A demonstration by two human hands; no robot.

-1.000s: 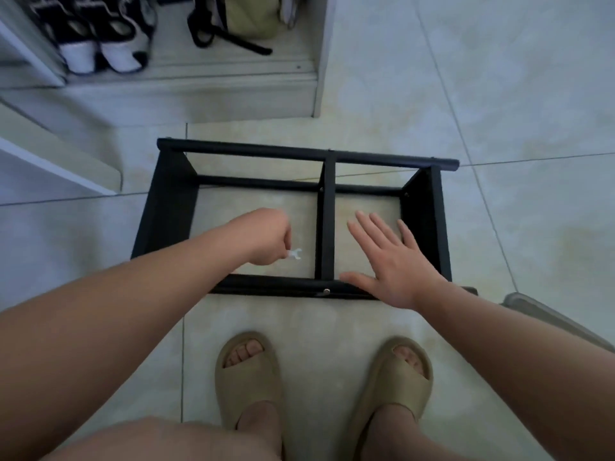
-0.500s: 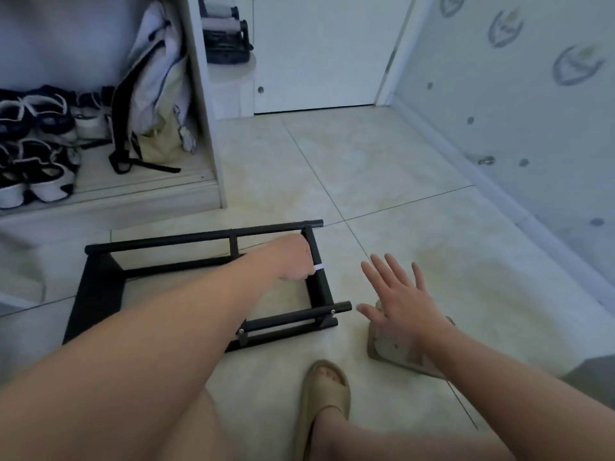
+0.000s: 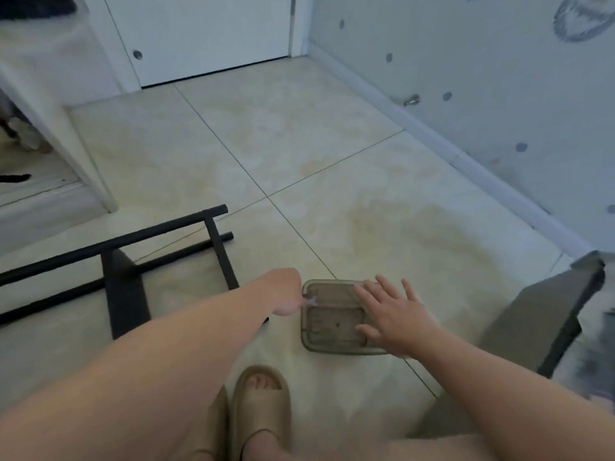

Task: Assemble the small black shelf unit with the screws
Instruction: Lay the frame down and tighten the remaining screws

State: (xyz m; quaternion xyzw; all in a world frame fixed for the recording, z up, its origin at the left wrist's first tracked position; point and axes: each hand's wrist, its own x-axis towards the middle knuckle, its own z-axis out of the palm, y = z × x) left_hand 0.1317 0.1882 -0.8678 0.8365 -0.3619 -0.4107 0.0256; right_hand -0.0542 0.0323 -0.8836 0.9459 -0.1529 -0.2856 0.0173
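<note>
Two hands working | left hand (image 3: 287, 292) pinching small tool (image 3: 310, 300) | right hand (image 3: 396, 319) spreading flat over box (image 3: 327, 322) | shelf (image 3: 124, 287) at left looking half-built

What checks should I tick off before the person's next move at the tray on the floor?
1. Left hand grip on the small white tool: ok, pinched.
2. Right hand free: ok, fingers spread above the tray; contact cannot tell.
3. Tray within reach: ok, flat on the floor beside both hands.
4. Screws in the tray: cannot tell, too blurred.
5. Black shelf frame settled: ok, lying on the floor to the left, no hand on it.
</note>
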